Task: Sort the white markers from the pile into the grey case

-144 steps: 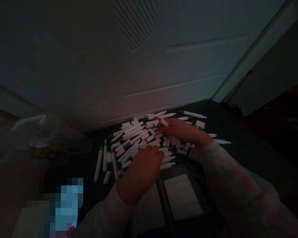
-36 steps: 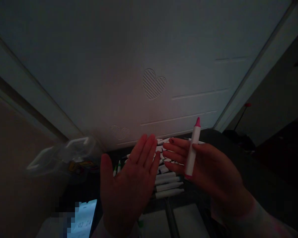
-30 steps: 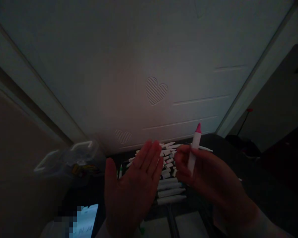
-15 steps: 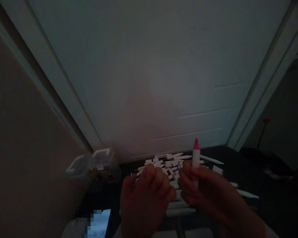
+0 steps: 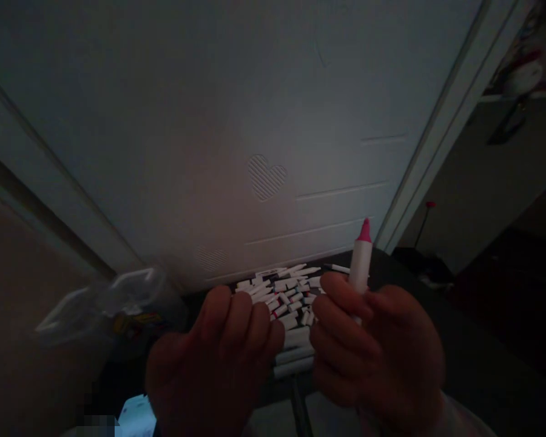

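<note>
My right hand (image 5: pixel 368 346) is wrapped round a white marker (image 5: pixel 360 267), held nearly upright with its pink tapered end pointing up. To its left, my left hand (image 5: pixel 222 364) is curled closed with its back towards me; whatever its fingers may hold is hidden. Behind and between the two hands lies a pile of white markers (image 5: pixel 295 285) and small caps on the dark table, partly covered by both hands. Some thicker white marker bodies (image 5: pixel 295 367) lie side by side in front of the pile.
A clear plastic box (image 5: pixel 141 297) with its lid raised stands at the left. A lit phone screen (image 5: pixel 137 416) shows at the lower left. Behind the dark tabletop (image 5: pixel 464 340) rises a pale panel (image 5: pixel 186 152) with embossed hearts and lines. The scene is dim.
The view has swung to the right. Both hands look larger and nearer, and the marker in my right hand now leans slightly right. My left hand stays closed.
</note>
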Tool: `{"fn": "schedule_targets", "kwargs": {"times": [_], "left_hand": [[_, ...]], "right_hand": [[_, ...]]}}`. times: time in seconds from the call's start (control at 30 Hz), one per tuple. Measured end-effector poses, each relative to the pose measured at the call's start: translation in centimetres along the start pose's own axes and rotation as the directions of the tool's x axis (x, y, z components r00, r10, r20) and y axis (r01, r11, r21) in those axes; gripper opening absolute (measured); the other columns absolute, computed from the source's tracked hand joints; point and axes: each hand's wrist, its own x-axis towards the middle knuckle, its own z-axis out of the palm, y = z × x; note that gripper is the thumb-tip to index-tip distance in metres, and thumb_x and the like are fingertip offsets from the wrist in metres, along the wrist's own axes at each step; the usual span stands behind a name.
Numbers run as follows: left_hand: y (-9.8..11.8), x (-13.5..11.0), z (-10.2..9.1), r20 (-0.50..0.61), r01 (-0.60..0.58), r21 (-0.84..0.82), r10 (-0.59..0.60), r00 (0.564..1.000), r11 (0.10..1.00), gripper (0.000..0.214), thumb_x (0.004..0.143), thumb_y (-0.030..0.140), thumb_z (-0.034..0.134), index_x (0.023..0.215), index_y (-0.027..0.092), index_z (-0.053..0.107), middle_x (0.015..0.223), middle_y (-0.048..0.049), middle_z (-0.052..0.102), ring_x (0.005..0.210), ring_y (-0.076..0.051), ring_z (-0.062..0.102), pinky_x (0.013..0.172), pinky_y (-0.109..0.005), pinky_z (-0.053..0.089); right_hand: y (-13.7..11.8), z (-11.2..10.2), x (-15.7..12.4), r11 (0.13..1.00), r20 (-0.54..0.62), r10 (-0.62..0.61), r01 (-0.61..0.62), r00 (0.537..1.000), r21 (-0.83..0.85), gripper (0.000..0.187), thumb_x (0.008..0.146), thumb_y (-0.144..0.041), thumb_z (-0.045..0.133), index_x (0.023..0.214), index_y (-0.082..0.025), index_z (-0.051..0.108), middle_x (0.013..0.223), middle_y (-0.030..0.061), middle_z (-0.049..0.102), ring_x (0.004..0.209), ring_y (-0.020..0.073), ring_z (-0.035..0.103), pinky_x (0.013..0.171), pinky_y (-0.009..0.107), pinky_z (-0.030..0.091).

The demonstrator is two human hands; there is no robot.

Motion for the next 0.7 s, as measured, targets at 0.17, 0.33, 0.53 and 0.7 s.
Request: {"fn": "schedule_targets", "kwargs": {"times": [0.17, 0.33, 0.53, 0.7], "left_hand": [[0.1, 0.3, -0.6, -0.032, 0.042, 0.033, -0.041, 0.999, 0.999, 0.024, 0.065, 0.022, 0.050, 0.056, 0.018, 0.029, 0.051, 0.0043, 0.025, 0.051, -0.009, 0.027, 0.053, -0.026, 0.035], [0.5, 0.8, -1.1, -0.048, 0.080, 0.096, -0.076, 0.996, 0.992, 0.026, 0.065, 0.022, 0.052, 0.054, 0.017, 0.028, 0.051, 0.0039, 0.026, 0.051, -0.009, 0.030, 0.053, -0.026, 0.037], [0.5, 0.9, -1.2, -0.080, 0.088, 0.091, -0.081, 0.993, 0.992, 0.024, 0.066, 0.021, 0.049, 0.055, 0.017, 0.028, 0.052, 0.0036, 0.027, 0.052, -0.009, 0.033, 0.054, -0.026, 0.038], [0.5, 0.9, -1.2, -0.100, 0.077, 0.097, -0.067, 0.993, 0.992, 0.023, 0.066, 0.021, 0.049, 0.055, 0.017, 0.029, 0.052, 0.0037, 0.027, 0.051, -0.009, 0.031, 0.053, -0.026, 0.038]], "right_hand": [[0.2, 0.0, 0.4, 0.999, 0.018, 0.021, -0.021, 1.000, 0.033, 0.023, 0.070, -0.031, 0.045, 0.057, -0.020, 0.029, 0.046, -0.0060, 0.028, 0.040, 0.0072, 0.024, 0.038, 0.019, 0.021], [-0.1, -0.2, 0.5, 0.998, -0.012, 0.048, -0.048, 0.999, 0.046, 0.025, 0.069, -0.031, 0.047, 0.056, -0.020, 0.029, 0.045, -0.0064, 0.028, 0.039, 0.0073, 0.023, 0.037, 0.019, 0.020], [-0.3, -0.5, 0.7, 0.997, -0.041, 0.033, -0.030, 0.999, 0.070, 0.021, 0.069, -0.028, 0.045, 0.059, -0.020, 0.028, 0.047, -0.0073, 0.025, 0.039, 0.0059, 0.021, 0.038, 0.019, 0.019], [-0.1, -0.8, 0.8, 0.999, -0.084, 0.032, -0.030, 0.996, 0.032, 0.019, 0.064, -0.022, 0.051, 0.063, -0.021, 0.031, 0.050, -0.0079, 0.024, 0.041, 0.0053, 0.021, 0.039, 0.019, 0.018]]}}
